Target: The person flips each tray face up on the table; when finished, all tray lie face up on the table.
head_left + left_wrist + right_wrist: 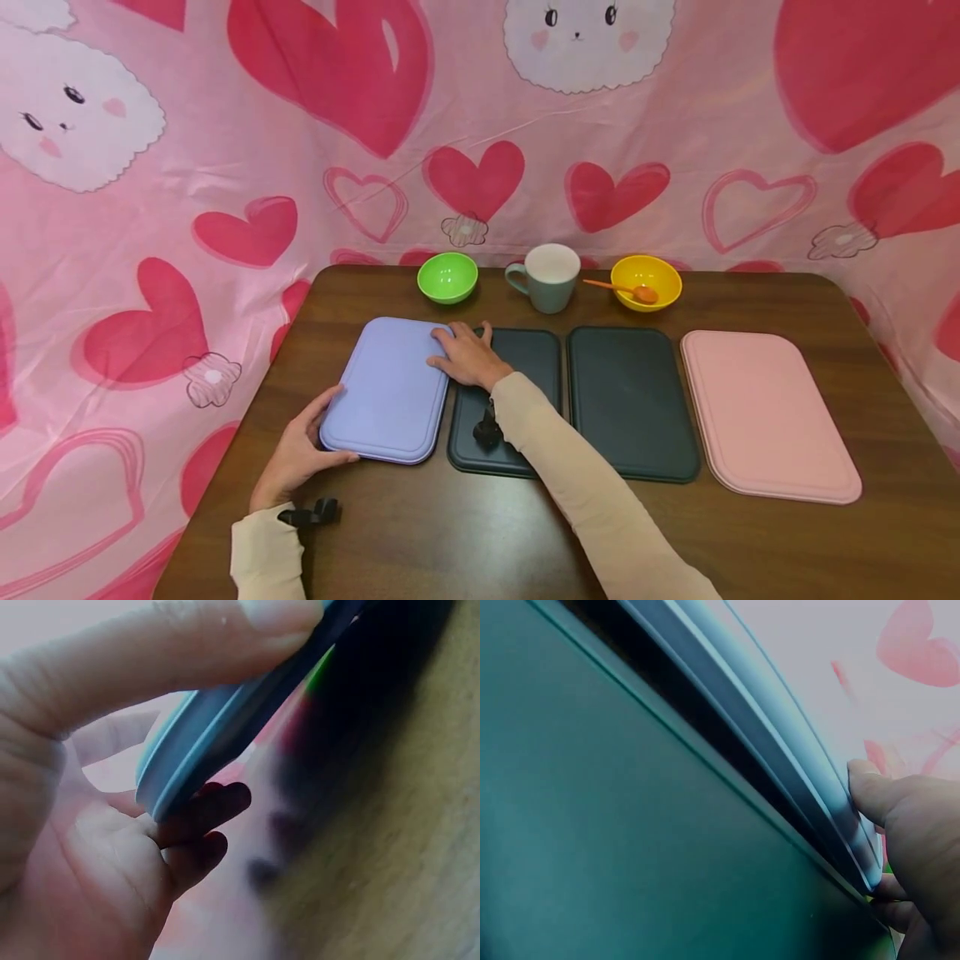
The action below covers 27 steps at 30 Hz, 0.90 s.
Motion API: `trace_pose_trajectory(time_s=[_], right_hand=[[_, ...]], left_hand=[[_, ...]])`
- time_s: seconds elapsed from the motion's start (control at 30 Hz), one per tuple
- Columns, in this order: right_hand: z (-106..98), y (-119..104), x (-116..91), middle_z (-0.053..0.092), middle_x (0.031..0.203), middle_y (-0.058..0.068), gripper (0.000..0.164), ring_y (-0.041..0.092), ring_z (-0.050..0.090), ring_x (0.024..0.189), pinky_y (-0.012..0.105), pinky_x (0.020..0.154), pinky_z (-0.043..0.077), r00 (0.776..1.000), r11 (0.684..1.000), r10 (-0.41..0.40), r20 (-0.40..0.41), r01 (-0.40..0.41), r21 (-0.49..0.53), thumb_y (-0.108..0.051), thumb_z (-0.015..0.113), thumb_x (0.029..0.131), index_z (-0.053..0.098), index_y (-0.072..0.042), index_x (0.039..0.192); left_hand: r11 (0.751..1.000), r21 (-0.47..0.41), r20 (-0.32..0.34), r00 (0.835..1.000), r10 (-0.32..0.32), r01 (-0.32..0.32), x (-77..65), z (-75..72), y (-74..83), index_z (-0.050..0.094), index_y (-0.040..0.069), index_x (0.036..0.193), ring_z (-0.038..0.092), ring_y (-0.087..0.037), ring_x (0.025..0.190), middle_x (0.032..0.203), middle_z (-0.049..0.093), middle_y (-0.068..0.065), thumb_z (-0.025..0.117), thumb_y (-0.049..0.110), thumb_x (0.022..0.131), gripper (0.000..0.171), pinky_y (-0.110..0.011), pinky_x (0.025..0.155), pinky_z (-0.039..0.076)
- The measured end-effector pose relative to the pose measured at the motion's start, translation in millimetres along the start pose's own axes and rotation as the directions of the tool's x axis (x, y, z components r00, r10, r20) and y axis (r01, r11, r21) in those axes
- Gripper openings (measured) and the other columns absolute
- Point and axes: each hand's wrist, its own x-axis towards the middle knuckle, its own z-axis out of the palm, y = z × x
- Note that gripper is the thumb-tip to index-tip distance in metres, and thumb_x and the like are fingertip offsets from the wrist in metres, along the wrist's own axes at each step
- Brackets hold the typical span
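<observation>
A lavender cutting board (386,392) with rounded corners lies at the left of the table, between both hands. My left hand (291,460) grips its near left corner, thumb along the front edge and fingers at the left side. In the left wrist view the ridged board edge (199,742) sits between thumb and fingers, with fingertips reaching under it above a dark shadow. At the far right corner, my right hand (471,358) pinches the board; its thumb lies on top in the right wrist view. The right forearm crosses over a dark green board (534,358), hiding part of it.
Another dark green board (630,400) and a pink board (772,417) lie in a row to the right. Along the back edge stand a green bowl (447,279), a grey-green mug (551,287) and a yellow bowl (663,271) with an orange spoon (643,293) in it.
</observation>
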Motion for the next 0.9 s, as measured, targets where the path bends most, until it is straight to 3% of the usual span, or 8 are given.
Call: trace_pose_trajectory(time_s=[0.13,0.2,0.53,0.9], right_hand=[[0.3,0.4,-0.8,0.046,0.151,0.011,0.057,0.027,0.037,0.147,0.071,0.119,0.004,1.000,1.000,-0.005,-0.008,0.005,-0.003,-0.047,0.055,0.100,0.043,-0.020,0.149],[0.3,0.7,-1.3,0.046,0.151,0.011,0.057,0.027,0.037,0.147,0.071,0.119,0.004,1.000,1.000,-0.004,-0.013,0.004,-0.004,-0.047,0.055,0.100,0.043,-0.020,0.149],[0.3,-3.7,-6.3,0.042,0.154,0.012,0.057,0.036,0.027,0.152,0.070,0.119,0.004,0.999,0.999,0.028,-0.031,-0.029,-0.032,-0.047,0.054,0.100,0.041,-0.022,0.150],[0.2,-11.1,-11.4,0.032,0.161,0.013,0.056,0.038,0.023,0.153,0.067,0.118,0.014,0.995,0.997,0.017,-0.097,-0.024,-0.069,-0.046,0.057,0.099,0.045,-0.019,0.147]], left_hand=[[0.999,0.016,-0.036,0.999,0.030,-0.029,-2.4,-1.5,1.1,0.037,0.010,0.153,0.035,0.012,0.138,0.161,0.028,-0.026,0.088,0.000,0.069,0.099,0.002,0.100,0.031],[0.998,0.040,-0.052,0.998,0.045,-0.042,-2.4,-2.3,1.5,0.040,0.010,0.152,0.034,0.022,0.128,0.158,0.032,-0.026,0.088,0.001,0.069,0.096,0.002,0.100,0.031],[0.992,0.088,-0.089,0.991,0.103,-0.095,-4.0,-4.3,1.5,0.056,0.005,0.139,0.038,0.019,0.126,0.144,0.046,-0.021,0.086,-0.001,0.071,0.074,0.002,0.101,0.030],[0.989,0.029,-0.114,0.982,0.147,-0.145,-2.0,-4.0,6.3,0.056,0.002,0.138,0.043,0.012,0.129,0.142,0.047,0.006,0.084,-0.007,0.070,0.074,-0.001,0.103,0.033]])
